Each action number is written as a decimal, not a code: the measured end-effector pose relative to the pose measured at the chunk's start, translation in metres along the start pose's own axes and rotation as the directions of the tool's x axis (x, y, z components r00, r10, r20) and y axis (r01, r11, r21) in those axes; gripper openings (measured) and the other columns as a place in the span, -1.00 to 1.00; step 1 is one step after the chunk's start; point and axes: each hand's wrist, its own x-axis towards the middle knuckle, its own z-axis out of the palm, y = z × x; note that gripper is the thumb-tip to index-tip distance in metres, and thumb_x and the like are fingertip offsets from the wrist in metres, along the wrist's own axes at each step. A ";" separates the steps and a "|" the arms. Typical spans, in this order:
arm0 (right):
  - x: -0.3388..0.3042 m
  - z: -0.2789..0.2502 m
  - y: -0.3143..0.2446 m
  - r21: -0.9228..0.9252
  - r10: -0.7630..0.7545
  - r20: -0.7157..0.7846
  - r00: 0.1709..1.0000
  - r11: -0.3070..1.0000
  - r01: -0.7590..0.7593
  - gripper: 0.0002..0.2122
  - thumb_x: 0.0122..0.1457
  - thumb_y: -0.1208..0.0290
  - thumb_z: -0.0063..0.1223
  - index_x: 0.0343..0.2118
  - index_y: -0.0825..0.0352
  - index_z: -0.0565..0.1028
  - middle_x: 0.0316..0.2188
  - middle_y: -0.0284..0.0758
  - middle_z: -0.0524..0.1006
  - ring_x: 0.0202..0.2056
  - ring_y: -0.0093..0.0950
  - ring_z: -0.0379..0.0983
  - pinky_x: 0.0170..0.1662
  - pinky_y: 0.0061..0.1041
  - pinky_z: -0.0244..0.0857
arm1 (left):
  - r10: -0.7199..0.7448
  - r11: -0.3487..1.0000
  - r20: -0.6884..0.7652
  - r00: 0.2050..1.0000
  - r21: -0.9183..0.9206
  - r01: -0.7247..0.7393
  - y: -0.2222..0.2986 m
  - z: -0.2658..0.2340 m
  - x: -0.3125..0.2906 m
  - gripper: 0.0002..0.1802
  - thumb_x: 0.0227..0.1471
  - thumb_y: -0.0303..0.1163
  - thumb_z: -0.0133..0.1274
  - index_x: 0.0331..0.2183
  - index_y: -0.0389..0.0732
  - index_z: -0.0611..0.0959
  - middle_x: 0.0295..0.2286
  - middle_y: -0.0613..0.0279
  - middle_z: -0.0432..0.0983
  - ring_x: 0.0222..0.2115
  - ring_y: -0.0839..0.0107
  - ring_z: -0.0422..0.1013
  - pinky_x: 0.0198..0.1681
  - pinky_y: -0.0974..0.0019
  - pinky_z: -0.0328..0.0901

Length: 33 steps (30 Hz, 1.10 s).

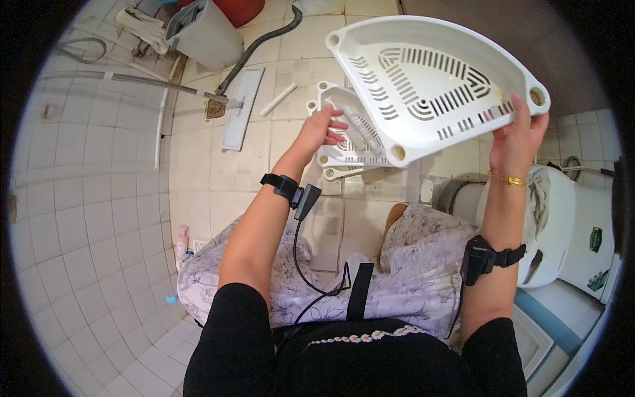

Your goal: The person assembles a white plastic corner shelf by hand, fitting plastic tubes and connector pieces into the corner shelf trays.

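My right hand [519, 135] grips the rim of a white plastic corner shelf [423, 73] near its right corner, thumb over the edge. The shelf is tilted up, with slotted base and round holes at its corners. Beside its left side, my left hand [322, 129] has its fingers apart and appears to hold nothing. Under that hand lie more white corner shelves [327, 173], stacked on the floor and partly hidden by the raised one. Several pale tubes [362, 129] rest in the top one of the stack, close to my left fingertips.
A flat mop [243, 109] and a loose white tube [278, 99] lie on the tiled floor to the left. Behind are a grey bin [206, 36] and a dark hose [258, 46]. A white appliance [575, 225] stands at right; a pink bottle [182, 241] stands by the left wall.
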 end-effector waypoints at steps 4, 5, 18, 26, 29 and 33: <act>-0.005 0.007 -0.005 -0.144 -0.113 -0.039 0.993 0.984 0.106 -0.41 0.42 0.48 0.44 0.42 0.27 0.38 0.02 -0.30 0.69 -0.12 -0.55 0.69 -0.33 -0.54 0.57 | 0.070 0.843 0.048 0.996 0.530 -0.085 -0.082 -0.001 0.057 -0.47 0.56 0.01 0.14 0.16 -0.25 0.83 0.00 -0.10 0.82 -0.14 0.17 0.78 -0.02 -0.01 0.64; -0.002 0.003 -0.004 -0.166 -0.126 -0.037 0.991 0.979 0.119 -0.39 0.42 0.47 0.45 0.44 0.28 0.38 0.00 -0.31 0.69 -0.14 -0.58 0.67 -0.35 -0.56 0.51 | 0.141 0.724 0.099 0.985 0.669 -0.171 -0.094 0.005 0.070 -0.56 0.49 -0.08 0.21 0.12 -0.21 0.85 0.00 -0.12 0.82 -0.09 0.12 0.77 0.04 -0.04 0.62; 0.005 0.021 0.014 -0.362 -0.156 -0.020 0.988 0.922 0.138 -0.44 0.47 0.42 0.45 0.42 0.28 0.42 0.07 -0.35 0.71 -0.05 -0.63 0.66 -0.27 -0.62 0.47 | 0.483 0.091 0.187 0.855 0.961 -0.262 -0.145 0.050 0.159 -0.80 0.24 -0.39 0.25 -0.11 -0.08 0.85 -0.07 0.04 0.57 -0.06 -0.01 0.64 -0.07 -0.08 0.64; 0.009 0.019 0.013 -0.332 -0.174 0.070 0.982 0.924 0.187 -0.37 0.42 0.46 0.50 0.46 0.34 0.39 0.19 -0.25 0.67 0.15 -0.49 0.64 0.11 -0.49 0.55 | 0.521 -0.101 0.344 0.781 0.934 -0.343 -0.127 0.026 0.154 -0.79 0.23 -0.39 0.24 -0.10 -0.03 0.83 -0.08 0.15 0.58 -0.03 0.08 0.60 -0.04 -0.04 0.56; 0.011 0.014 0.007 -0.285 -0.172 0.086 0.981 0.940 0.190 -0.34 0.39 0.49 0.54 0.45 0.38 0.40 0.24 -0.23 0.64 0.19 -0.45 0.63 0.26 -0.43 0.57 | 0.555 -0.119 0.416 0.721 0.897 -0.426 -0.095 0.034 0.130 -0.72 0.27 -0.40 0.25 0.01 0.00 0.80 0.02 0.23 0.68 0.02 0.12 0.60 0.09 -0.03 0.47; 0.014 0.008 -0.016 -0.218 -0.176 0.103 0.979 0.956 0.195 -0.34 0.36 0.53 0.56 0.44 0.38 0.41 0.22 -0.24 0.63 0.16 -0.47 0.63 0.24 -0.46 0.57 | 0.560 -0.031 0.425 0.711 0.868 -0.495 -0.013 0.055 0.079 -0.63 0.30 -0.42 0.29 0.12 0.01 0.77 0.04 0.25 0.76 0.04 0.11 0.59 0.21 -0.06 0.39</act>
